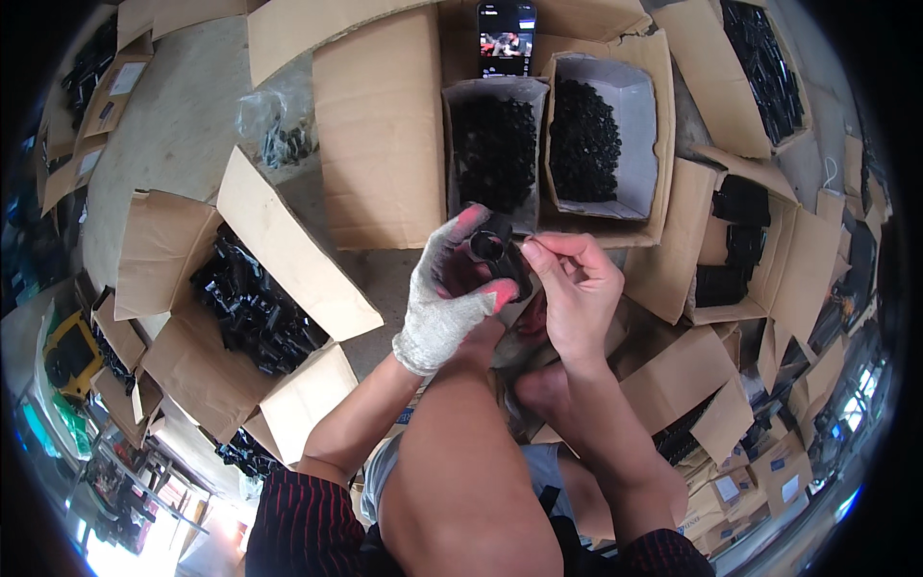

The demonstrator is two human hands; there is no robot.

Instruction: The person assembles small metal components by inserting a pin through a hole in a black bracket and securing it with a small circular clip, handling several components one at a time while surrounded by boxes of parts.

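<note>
My left hand [437,308], in a grey knit glove with pinkish-red fingertips, is closed around a black plastic part [494,252] with a round opening facing up. Bare, my right hand [585,293] pinches thumb and forefinger together right beside that part. Whatever sits in the pinch is too small to make out. Just beyond my hands stand two grey-lined bins in a cardboard box: the left bin [540,115] and the right bin [642,144] both hold many small black pieces [584,144].
A phone [507,38] with a lit screen stands behind the bins. Left of me, an open carton [183,370] holds a heap of black parts. Cartons with black pieces [663,226] stand at the right. A clear plastic bag [279,120] lies on the floor.
</note>
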